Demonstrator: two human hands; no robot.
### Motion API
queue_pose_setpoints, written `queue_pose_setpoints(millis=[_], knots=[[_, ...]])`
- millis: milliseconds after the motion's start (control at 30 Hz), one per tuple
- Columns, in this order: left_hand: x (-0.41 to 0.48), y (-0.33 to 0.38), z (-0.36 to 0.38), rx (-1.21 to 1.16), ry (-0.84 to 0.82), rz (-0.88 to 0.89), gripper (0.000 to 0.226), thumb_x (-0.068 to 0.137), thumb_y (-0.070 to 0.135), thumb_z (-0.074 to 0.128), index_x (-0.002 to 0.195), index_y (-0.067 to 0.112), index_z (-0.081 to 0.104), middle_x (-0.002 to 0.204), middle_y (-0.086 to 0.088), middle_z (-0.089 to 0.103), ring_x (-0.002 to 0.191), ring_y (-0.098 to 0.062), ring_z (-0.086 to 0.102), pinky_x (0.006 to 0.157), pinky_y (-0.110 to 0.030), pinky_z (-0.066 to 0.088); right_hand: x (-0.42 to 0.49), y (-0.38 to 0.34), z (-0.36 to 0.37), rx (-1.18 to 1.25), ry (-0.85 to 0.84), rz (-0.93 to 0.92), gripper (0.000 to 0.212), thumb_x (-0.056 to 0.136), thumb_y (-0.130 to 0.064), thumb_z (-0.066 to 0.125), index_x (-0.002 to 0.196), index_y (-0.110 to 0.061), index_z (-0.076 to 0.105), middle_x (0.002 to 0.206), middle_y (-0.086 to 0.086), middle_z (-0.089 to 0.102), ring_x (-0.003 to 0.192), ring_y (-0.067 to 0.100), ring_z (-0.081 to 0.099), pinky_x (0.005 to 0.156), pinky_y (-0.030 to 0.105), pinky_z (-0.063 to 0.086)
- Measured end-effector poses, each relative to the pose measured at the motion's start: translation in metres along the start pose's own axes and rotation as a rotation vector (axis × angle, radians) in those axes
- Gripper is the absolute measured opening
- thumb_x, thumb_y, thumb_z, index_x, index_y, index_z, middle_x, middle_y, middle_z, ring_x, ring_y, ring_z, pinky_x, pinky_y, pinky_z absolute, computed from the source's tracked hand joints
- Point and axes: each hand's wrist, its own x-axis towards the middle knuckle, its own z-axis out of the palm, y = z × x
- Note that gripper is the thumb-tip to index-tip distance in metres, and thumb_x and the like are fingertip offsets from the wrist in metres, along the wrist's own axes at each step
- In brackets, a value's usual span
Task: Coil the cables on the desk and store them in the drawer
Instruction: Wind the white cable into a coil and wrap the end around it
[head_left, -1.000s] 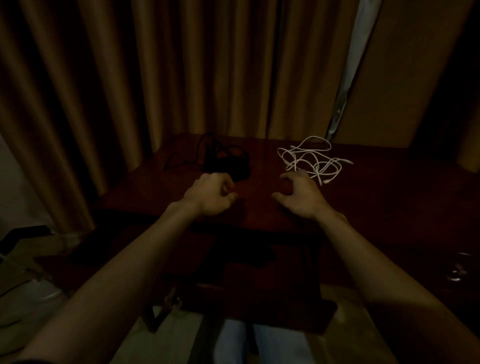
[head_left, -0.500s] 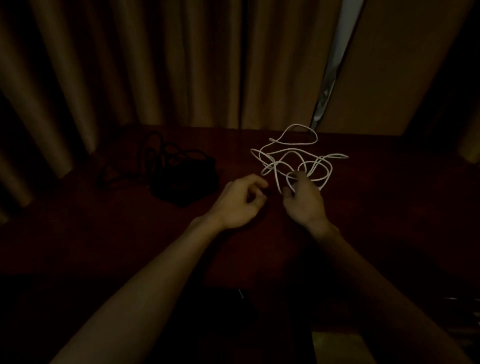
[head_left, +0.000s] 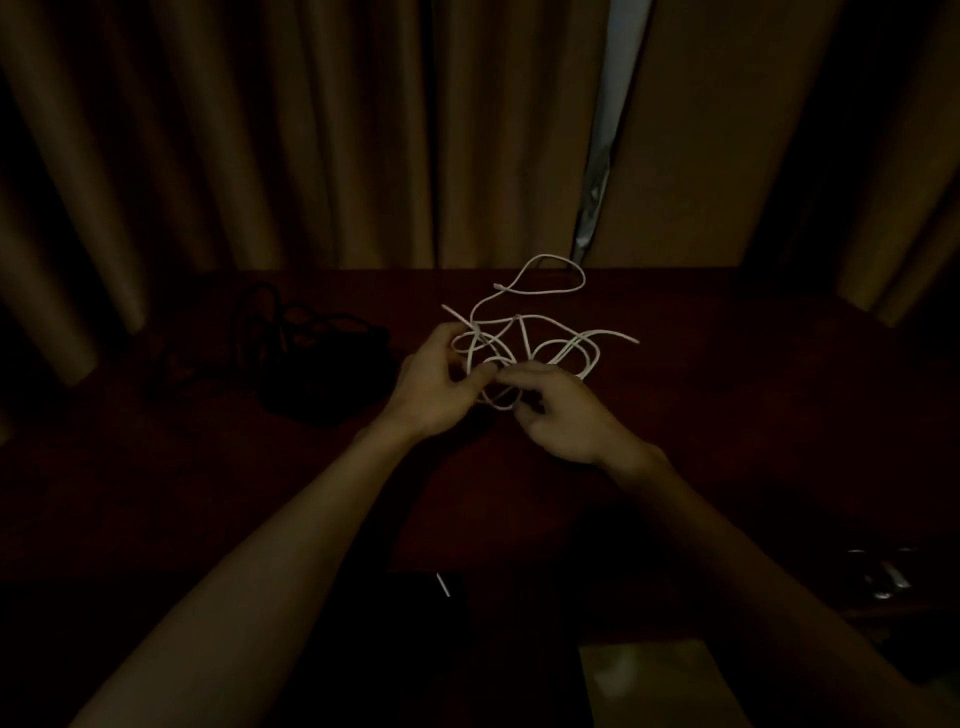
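Note:
A tangled white cable (head_left: 524, 322) lies in loose loops on the dark red desk (head_left: 727, 395), near its back edge. My left hand (head_left: 441, 384) pinches a loop at the tangle's left side with curled fingers. My right hand (head_left: 561, 410) grips the near loops from the right, its fingers curled round the cable. The two hands almost touch. A black cable with a dark adapter block (head_left: 311, 358) sits in a heap to the left, untouched. The scene is very dim.
Tan curtains (head_left: 311, 130) hang right behind the desk. A dark opening (head_left: 415, 623) shows below the desk's front edge; I cannot tell its contents. Small shiny objects (head_left: 883, 582) lie at the lower right.
Both hands have moved forward from the desk's front to the white cable and taken hold of it. The view has tilted closer over the desk.

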Motion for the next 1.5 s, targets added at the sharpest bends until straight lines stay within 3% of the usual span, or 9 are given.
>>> queue_pose_setpoints(millis=[133,300,433,567,867,1100,1267,1400,1500], knots=[[0.007,0.001,0.005,0.220,0.100,0.012,0.050,0.087,0.014,0.074,0.130,0.028,0.051,0.115,0.002,0.054,0.098,-0.013,0.059,0.086,-0.033,0.054,-0.005,0.024,-0.015,-0.164,0.243,0.176,0.045,0.084,0.005,0.058,0.124,-0.012,0.071,0.125,0.006,0.067,0.115,0.022,0.064,0.100,0.038,0.053],[0.016,-0.002,0.009,0.272,0.250,-0.016,0.037,0.083,0.014,0.075,0.103,0.029,0.047,0.110,0.003,0.048,0.095,-0.013,0.052,0.088,-0.038,0.050,-0.002,0.052,-0.020,-0.343,0.168,0.360,0.037,0.087,0.000,0.060,0.118,-0.014,0.074,0.121,0.008,0.071,0.115,0.025,0.065,0.097,0.033,0.053],[0.022,0.000,0.013,0.171,0.132,0.001,0.035,0.084,0.017,0.076,0.110,0.025,0.053,0.115,0.000,0.055,0.100,-0.016,0.062,0.089,-0.041,0.057,0.004,0.058,-0.024,-0.445,0.224,0.343,0.015,0.091,-0.010,0.062,0.093,-0.015,0.076,0.100,0.008,0.072,0.100,0.026,0.066,0.079,0.031,0.052],[0.025,0.000,0.012,0.238,0.004,0.037,0.030,0.089,0.020,0.073,0.118,0.020,0.062,0.119,-0.001,0.061,0.101,-0.013,0.061,0.081,-0.024,0.050,0.004,0.052,-0.023,-0.609,0.172,0.258,0.015,0.094,-0.014,0.057,0.096,-0.011,0.072,0.103,0.010,0.068,0.105,0.029,0.060,0.082,0.037,0.054],[0.009,0.001,0.001,0.333,-0.158,0.073,0.018,0.092,0.017,0.069,0.109,0.023,0.068,0.123,0.004,0.059,0.108,-0.006,0.055,0.075,-0.007,0.035,-0.011,0.039,-0.035,-0.443,-0.037,0.239,0.014,0.091,-0.013,0.069,0.105,-0.013,0.071,0.122,0.005,0.054,0.116,0.024,0.057,0.093,0.027,0.044],[-0.007,0.011,-0.007,0.358,-0.220,0.096,0.012,0.092,0.019,0.069,0.100,0.028,0.067,0.111,0.011,0.062,0.100,-0.004,0.058,0.073,-0.008,0.038,-0.023,0.015,-0.027,-0.505,0.048,0.372,0.021,0.089,-0.004,0.062,0.109,-0.007,0.062,0.124,0.013,0.059,0.113,0.030,0.060,0.083,0.029,0.044],[-0.016,0.021,-0.011,0.364,-0.243,0.092,0.014,0.094,0.019,0.068,0.091,0.033,0.067,0.106,0.011,0.067,0.099,-0.003,0.063,0.078,-0.014,0.047,-0.031,0.005,-0.024,-0.612,-0.035,0.334,0.027,0.090,-0.007,0.058,0.117,-0.007,0.064,0.128,0.013,0.058,0.122,0.032,0.054,0.095,0.037,0.048],[-0.019,0.025,-0.007,0.356,-0.326,0.042,0.016,0.094,0.021,0.067,0.082,0.031,0.069,0.090,0.010,0.072,0.083,-0.001,0.067,0.082,-0.027,0.056,-0.033,-0.003,-0.027,-0.464,-0.020,0.437,0.014,0.095,-0.016,0.055,0.107,-0.017,0.062,0.116,0.008,0.064,0.117,0.030,0.054,0.095,0.043,0.050],[-0.021,0.029,0.004,0.311,-0.373,-0.069,0.025,0.101,0.034,0.058,0.086,0.018,0.071,0.085,-0.001,0.075,0.067,-0.010,0.070,0.071,-0.028,0.057,-0.031,-0.008,-0.029,-0.108,0.042,0.420,0.012,0.098,-0.016,0.057,0.089,-0.023,0.056,0.087,0.000,0.064,0.085,0.018,0.062,0.078,0.033,0.050]])
